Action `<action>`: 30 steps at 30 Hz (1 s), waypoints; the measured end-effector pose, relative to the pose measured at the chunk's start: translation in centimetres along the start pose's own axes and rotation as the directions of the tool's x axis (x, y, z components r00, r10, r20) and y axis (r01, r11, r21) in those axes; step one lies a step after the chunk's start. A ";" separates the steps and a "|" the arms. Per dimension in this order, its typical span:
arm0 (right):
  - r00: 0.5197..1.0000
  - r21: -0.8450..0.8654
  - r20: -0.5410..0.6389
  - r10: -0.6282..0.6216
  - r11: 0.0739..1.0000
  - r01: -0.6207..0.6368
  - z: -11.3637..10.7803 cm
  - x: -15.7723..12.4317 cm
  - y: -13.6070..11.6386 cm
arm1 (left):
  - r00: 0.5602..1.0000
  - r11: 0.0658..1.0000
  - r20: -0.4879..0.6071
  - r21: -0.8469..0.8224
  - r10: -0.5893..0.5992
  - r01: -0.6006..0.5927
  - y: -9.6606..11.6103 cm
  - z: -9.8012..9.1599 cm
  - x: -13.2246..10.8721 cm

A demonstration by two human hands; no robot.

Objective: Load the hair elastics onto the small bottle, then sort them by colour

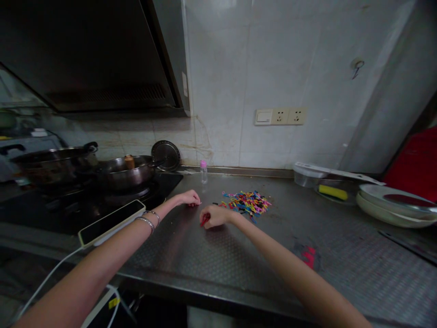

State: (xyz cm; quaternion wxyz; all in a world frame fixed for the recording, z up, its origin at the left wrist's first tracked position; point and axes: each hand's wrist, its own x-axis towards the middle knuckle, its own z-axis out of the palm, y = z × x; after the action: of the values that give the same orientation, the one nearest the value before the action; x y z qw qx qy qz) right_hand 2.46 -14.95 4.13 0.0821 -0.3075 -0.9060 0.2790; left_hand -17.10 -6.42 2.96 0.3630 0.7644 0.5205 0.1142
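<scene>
The right hand (215, 217) grips a red piece (205, 220); the left hand (190, 197) is curled, its hold unclear.

A grey metal counter (218, 269), its top finely patterned toward the front, runs along the tiled wall and bears a loose heap of small, many-coloured pieces (251, 203), with a few strays at its left edge. Behind and to the left of the heap stands a clear bottle (204, 175) with a pink cap, near the black stove (175, 182). On the right lie a clear tub (305, 176), a yellow item (332, 192), stacked dishes (385, 212) and a long dark item (406, 247), with a red-marked patch (309, 257), its nature unclear, nearer the front.
</scene>
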 end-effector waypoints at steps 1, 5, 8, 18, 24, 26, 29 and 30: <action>1.000 -0.027 0.016 -0.011 1.000 0.011 -0.1 -0.5 -0.3 | 1.000 1.000 0.002 -0.001 0.000 0.000 0.0 0.1 0.0; 0.999 -0.191 0.021 -0.026 0.981 0.030 -0.5 -2.0 -1.1 | 1.000 1.000 0.005 -0.011 -0.011 0.011 -0.1 0.1 0.0; 0.999 -0.257 -0.016 -0.031 0.966 0.026 -0.3 -2.3 -1.6 | 1.000 1.000 -0.011 0.016 -0.016 0.017 -0.1 0.1 0.2; 0.973 0.021 -0.225 -0.053 0.998 0.059 1.1 -3.4 0.6 | 0.954 0.995 -0.286 0.005 0.093 -0.095 5.5 5.6 1.9; 0.808 0.275 -0.557 0.193 0.961 -0.040 -3.0 -6.3 5.6 | 0.872 0.983 -0.487 -0.128 0.050 -0.128 9.4 8.5 4.4; 0.696 0.262 -0.663 0.275 0.956 -0.129 -4.8 -7.8 7.3 | 0.848 0.984 -0.527 -0.107 0.063 -0.140 10.2 9.1 5.4; 0.610 0.152 -0.729 0.310 0.942 -0.298 -6.6 -10.1 9.3 | 0.825 0.989 -0.551 0.014 0.129 -0.146 11.3 10.1 6.2; 0.602 0.103 -0.735 0.313 0.928 -0.357 -6.7 -10.7 9.9 | 0.818 0.987 -0.552 0.080 0.161 -0.140 11.7 10.5 6.3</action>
State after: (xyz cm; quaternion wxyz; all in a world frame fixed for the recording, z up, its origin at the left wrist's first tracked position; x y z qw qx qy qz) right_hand 18.17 -11.84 4.50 0.3798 -0.5599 -0.7272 0.1160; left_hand -0.18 -7.74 2.11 0.1719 0.7429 0.5435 0.3508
